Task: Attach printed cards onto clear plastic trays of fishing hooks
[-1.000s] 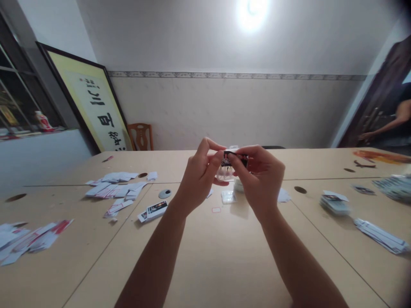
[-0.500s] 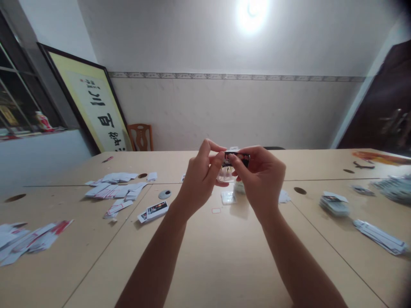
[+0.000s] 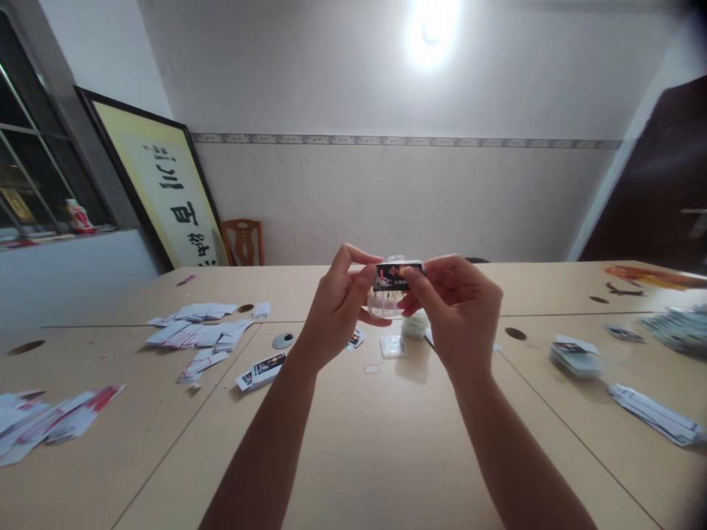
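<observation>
Above the middle of the table, a small clear plastic box (image 3: 385,304) is held up in front of me. A black printed label (image 3: 391,280) lies across its upper front. My left hand (image 3: 345,302) grips the box at its left side, with the thumb on the label's left end. At the other end, the thumb of my right hand (image 3: 453,302) presses on the label while the fingers curl behind. Whether the label is fully stuck down I cannot tell. Below the hands, a clear tray-like case (image 3: 392,347) and a stack of clear cases (image 3: 414,324) sit on the table.
Piles of white paper strips (image 3: 193,331) lie at the left, with printed label sheets (image 3: 262,370) nearer. At the right are stacked cases (image 3: 574,357), a bundle of strips (image 3: 655,414) and a heap of clear packs (image 3: 679,327). Round holes (image 3: 515,333) pierce the tabletop (image 3: 364,456).
The box and label have tilted so that more of the label's front faces me. My left hand has shifted slightly left and my right hand slightly right. The camera view has moved a little.
</observation>
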Motion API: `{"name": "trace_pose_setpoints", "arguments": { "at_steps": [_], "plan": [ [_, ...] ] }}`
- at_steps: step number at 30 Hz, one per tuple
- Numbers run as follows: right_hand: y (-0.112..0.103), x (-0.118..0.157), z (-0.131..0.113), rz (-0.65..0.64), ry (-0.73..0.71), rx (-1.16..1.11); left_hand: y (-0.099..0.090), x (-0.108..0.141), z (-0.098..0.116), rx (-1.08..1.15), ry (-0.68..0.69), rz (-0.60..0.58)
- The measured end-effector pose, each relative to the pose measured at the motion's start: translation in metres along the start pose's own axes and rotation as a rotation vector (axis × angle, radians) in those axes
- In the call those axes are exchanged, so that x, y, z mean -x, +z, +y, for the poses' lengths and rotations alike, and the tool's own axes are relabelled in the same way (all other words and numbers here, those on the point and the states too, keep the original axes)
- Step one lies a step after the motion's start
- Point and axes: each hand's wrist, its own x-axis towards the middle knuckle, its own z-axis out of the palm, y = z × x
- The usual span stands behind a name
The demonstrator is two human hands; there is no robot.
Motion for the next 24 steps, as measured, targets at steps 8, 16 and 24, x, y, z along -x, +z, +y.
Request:
{"name": "trace_pose_setpoints", "arguments": {
  "at_steps": [8,16,24],
  "plan": [
    [-0.002,-0.0011,-0.0028,0.059,-0.045,0.075,0.0004,0.0009,0.0002,-0.002,0.012,0.024],
    [-0.0048,-0.0044,-0.0006,0.07,-0.093,0.174,0.001,0.0013,0.0024,-0.018,-0.003,0.042],
    [-0.0053,-0.0041,-0.0017,0.069,-0.087,0.183,0.0029,0.0037,0.0057,-0.038,0.012,0.04]
  ]
}}
